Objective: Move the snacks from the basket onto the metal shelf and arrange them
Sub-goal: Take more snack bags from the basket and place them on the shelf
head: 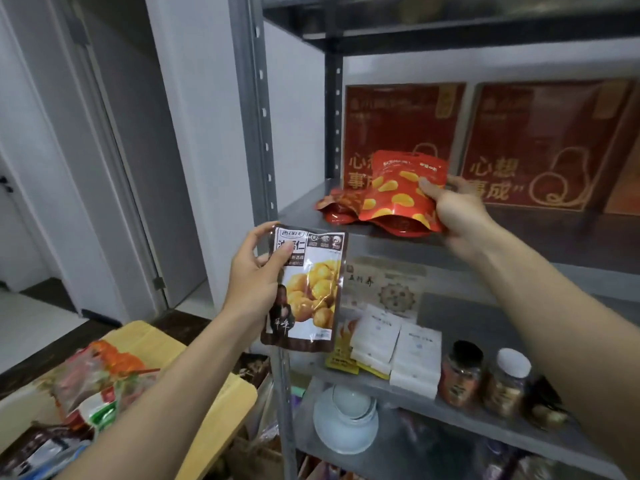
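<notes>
In the head view, the left hand (254, 275) pinches a brown-and-white chestnut packet (306, 292) near its top left corner, thumb on the front. The packet hangs in front of the metal shelf (536, 237), its long axis near vertical and its top edge up. The right hand (457, 213) grips a red chip bag (401, 195) printed with yellow chips. The bag stands upright at the shelf board's front, touching flat red packets (337, 206).

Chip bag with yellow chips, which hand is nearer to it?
Right. The right hand grips the chip bag; the left hand is below-left, apart, holding the chestnut pack.
</notes>
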Motion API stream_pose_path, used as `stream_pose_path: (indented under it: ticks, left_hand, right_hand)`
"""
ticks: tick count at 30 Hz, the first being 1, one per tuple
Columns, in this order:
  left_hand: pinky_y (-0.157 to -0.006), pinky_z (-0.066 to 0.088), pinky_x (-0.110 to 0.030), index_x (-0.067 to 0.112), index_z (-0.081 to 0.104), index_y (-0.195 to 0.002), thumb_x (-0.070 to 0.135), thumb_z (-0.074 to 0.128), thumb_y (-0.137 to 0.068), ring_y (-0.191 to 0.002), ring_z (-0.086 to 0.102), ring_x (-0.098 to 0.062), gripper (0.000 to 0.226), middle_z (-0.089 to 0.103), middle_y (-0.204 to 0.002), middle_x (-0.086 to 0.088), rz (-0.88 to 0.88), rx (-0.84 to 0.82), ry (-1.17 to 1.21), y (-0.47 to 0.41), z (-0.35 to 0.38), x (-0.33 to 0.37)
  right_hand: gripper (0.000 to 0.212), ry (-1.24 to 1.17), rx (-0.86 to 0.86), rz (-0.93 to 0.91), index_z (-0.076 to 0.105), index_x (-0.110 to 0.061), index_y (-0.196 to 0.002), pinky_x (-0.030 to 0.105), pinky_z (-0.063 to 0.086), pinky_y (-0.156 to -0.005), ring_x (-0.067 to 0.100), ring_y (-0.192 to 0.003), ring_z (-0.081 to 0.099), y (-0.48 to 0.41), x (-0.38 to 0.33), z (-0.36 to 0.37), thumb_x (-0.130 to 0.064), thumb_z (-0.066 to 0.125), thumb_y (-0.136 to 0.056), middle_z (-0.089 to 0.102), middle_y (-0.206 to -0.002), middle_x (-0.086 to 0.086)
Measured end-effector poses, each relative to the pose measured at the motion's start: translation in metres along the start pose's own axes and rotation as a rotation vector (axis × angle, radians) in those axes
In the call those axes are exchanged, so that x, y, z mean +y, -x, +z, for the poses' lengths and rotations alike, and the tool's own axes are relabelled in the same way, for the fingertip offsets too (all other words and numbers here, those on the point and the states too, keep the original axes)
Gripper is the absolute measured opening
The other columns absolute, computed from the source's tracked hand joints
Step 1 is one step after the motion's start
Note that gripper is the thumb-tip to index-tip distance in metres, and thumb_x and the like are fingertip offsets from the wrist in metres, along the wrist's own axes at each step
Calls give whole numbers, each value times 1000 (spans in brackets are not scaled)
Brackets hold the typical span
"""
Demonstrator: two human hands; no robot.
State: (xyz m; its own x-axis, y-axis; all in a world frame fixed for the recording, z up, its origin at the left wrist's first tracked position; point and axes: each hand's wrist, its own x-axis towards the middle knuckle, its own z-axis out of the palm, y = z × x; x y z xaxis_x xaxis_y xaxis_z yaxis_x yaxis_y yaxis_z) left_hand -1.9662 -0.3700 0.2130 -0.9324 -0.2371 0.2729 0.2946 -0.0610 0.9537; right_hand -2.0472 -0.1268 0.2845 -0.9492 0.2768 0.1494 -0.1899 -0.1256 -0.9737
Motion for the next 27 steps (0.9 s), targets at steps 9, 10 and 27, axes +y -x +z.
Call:
stream_pose_path:
  ticks: [9,10,27]
  left_hand:
    - [-60,59,-35,30,55,-118,18,60,-95,-73,73,-21,26,76,-84,-5,53,-118,40,-91,22,7]
    - [-59,58,-34,30,55,-118,18,60,-95,-72,73,-21,27,76,-86,-6,55,-130,40,-97,25,7]
    - [-50,47,-34,31,53,-121,21,59,-97,-61,58,-35,27,74,-83,-11,35,-153,116,-98,63,17]
  right_hand:
    - [25,173,6,140,52,-11,-92,43,59,-53,27,-78,67,-85,4,62,-17,75,-85,65,-92,12]
    - [27,196,15,145,51,-11,-92,41,59,-49,28,-80,68,-90,5,65,-17,76,-85,65,-95,13]
    - [37,330,59,-7,64,-8,-94,35,51,-71,18,-73,65,-81,-7,18,-43,71,-86,70,-92,7]
